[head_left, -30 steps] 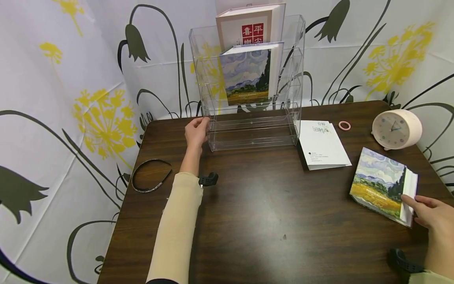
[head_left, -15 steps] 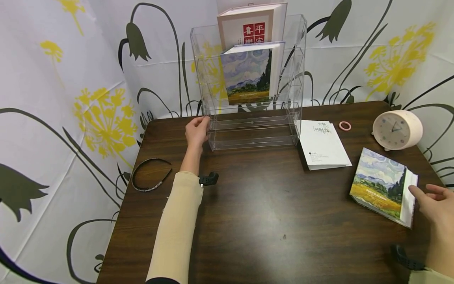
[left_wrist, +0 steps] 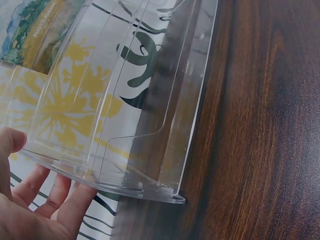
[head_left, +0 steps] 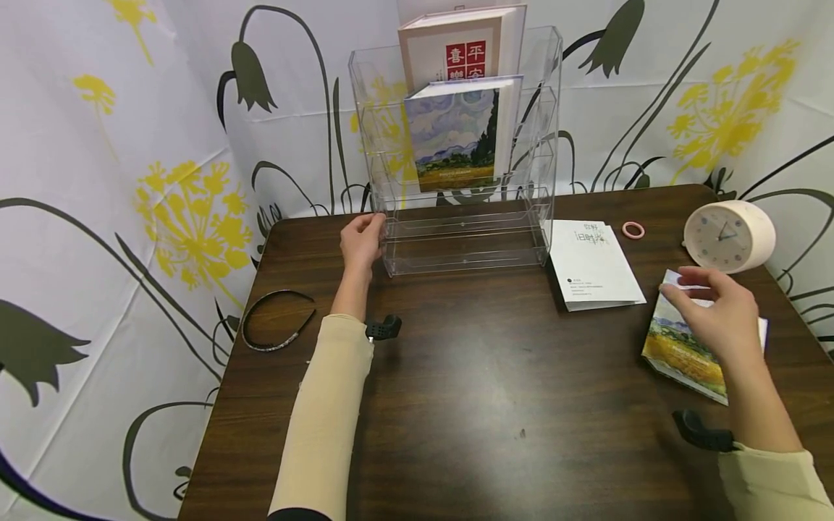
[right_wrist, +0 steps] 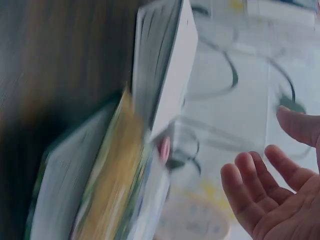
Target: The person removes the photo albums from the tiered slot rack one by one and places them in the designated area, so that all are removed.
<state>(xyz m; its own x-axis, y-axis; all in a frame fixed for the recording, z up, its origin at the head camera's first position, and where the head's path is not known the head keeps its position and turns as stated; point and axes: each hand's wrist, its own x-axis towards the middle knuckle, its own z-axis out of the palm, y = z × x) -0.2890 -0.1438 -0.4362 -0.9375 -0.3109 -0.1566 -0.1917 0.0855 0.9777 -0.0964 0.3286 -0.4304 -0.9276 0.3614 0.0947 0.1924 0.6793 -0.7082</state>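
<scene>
My left hand grips the lower left side of a clear acrylic rack; in the left wrist view its thumb and fingers lie on both sides of the rack's side edge. A photo album with a landscape painting stands in a middle tier, and a beige book with red squares stands behind it. At the right, my right hand is above another landscape photo album on the table, hiding part of its cover. Nothing is between its parted, bent fingers.
A white booklet lies beside the rack's right foot. Behind the right-hand album are a pink ring and a round alarm clock. A dark headband lies at the left of the brown table. Patterned curtain hangs behind.
My right hand has let go of the album's right edge and moved left and away from me, over its cover. My left hand and the rack have stayed put.
</scene>
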